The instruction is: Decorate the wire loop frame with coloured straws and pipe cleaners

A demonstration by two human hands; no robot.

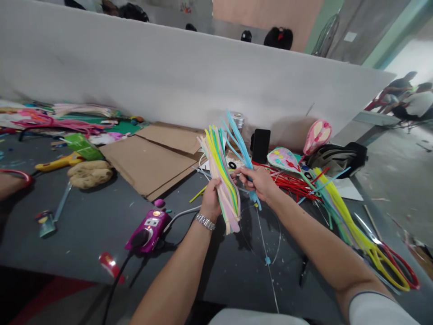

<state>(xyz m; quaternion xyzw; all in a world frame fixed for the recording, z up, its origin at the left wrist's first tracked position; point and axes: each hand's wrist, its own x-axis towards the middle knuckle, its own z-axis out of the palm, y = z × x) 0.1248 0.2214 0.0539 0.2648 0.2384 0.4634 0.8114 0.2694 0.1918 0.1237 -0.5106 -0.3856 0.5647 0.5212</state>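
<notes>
In the middle of the head view my left hand [211,202] is closed round a bundle of pipe cleaners [219,167] in yellow, green, pink and pale tones. Just right of it, my right hand [259,181] grips a smaller bunch of blue pipe cleaners [238,137]. Both bunches are held above the table, tops tilted away from me and slightly left. The fingertips of my right hand come close to the multicoloured bundle; whether they touch it I cannot tell. Under my hands a thin wire [267,253] with a small blue piece on it lies on the table.
A purple power strip [149,230] with cables sits left of my hands, near brown cardboard [152,164]. Red pipe cleaners [287,180], a black phone [260,145] and two decorated paddle shapes stand behind. Scissors [389,262] lie at right. A white partition [189,76] closes the back.
</notes>
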